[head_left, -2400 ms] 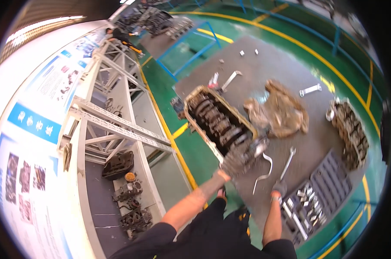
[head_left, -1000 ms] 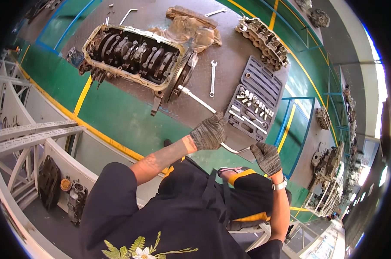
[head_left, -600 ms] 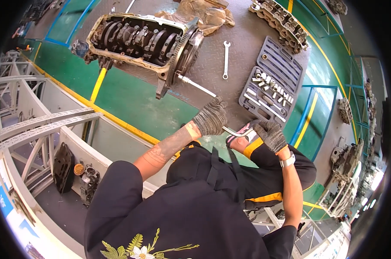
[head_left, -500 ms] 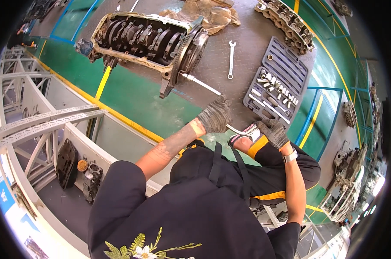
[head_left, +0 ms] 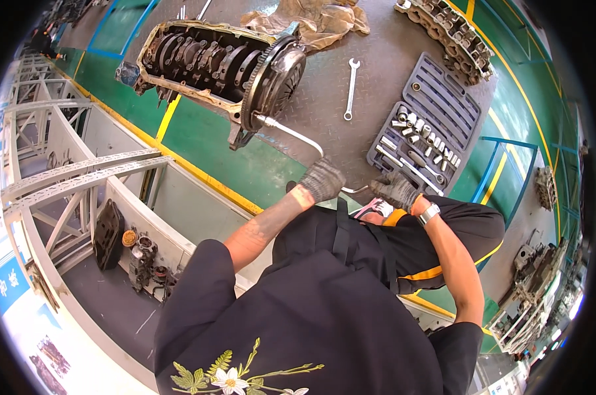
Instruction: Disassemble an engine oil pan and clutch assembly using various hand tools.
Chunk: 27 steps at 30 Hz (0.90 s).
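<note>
A steel speed brace (head_left: 297, 134) runs from the engine toward me. Its socket end meets the lower edge of the clutch cover (head_left: 288, 79) on the toothed flywheel. Gloved in grey knit, my left hand (head_left: 322, 180) is closed round the brace's cranked middle. My right hand (head_left: 395, 191), in a matching glove, is closed at the brace's near end; its fingers partly hide that end. The engine block (head_left: 235, 117) lies with its crankshaft (head_left: 202, 58) exposed.
A combination wrench (head_left: 352, 89) lies on the metal-plate tabletop. Right of it is an open socket set case (head_left: 436, 105), with a cylinder head (head_left: 449, 36) behind. Brown crumpled wrapping (head_left: 321, 23) lies at the back. White metal frames (head_left: 87, 178) stand on the left.
My left hand has shifted down and slightly left with the brace's crank, which has turned. My right hand has moved left and a little up. The view has shifted slightly.
</note>
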Motion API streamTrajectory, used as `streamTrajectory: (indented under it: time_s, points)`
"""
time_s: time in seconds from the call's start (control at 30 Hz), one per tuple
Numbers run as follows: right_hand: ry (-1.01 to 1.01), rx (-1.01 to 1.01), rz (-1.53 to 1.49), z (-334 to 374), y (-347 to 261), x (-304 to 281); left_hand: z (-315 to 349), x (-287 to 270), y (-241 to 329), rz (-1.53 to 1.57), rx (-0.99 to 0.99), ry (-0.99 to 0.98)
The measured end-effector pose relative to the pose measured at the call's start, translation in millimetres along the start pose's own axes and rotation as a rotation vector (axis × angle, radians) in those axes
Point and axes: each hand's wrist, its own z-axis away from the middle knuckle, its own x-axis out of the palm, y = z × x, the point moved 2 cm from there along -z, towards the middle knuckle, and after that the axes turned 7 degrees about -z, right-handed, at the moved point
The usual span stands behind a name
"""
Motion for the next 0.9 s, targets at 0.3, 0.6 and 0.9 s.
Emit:
streamTrajectory:
  time_s: [0.3,0.6,0.9]
  points:
    - [0.222,-0.53,0.46,30.5,-100.0,-104.6,-79.0,-48.0,-12.7,0.059,-0.218,0.197]
    - [0.296,-0.462,0.212,14.1,-89.3,-167.8,-92.4,-136.0,-17.3,-0.09,-0.078,0.25]
    - [0.14,-0.315,-0.126,8.3,-63.3,-120.7,-59.0,-152.0,-32.6,-0.008,0.074,-0.025]
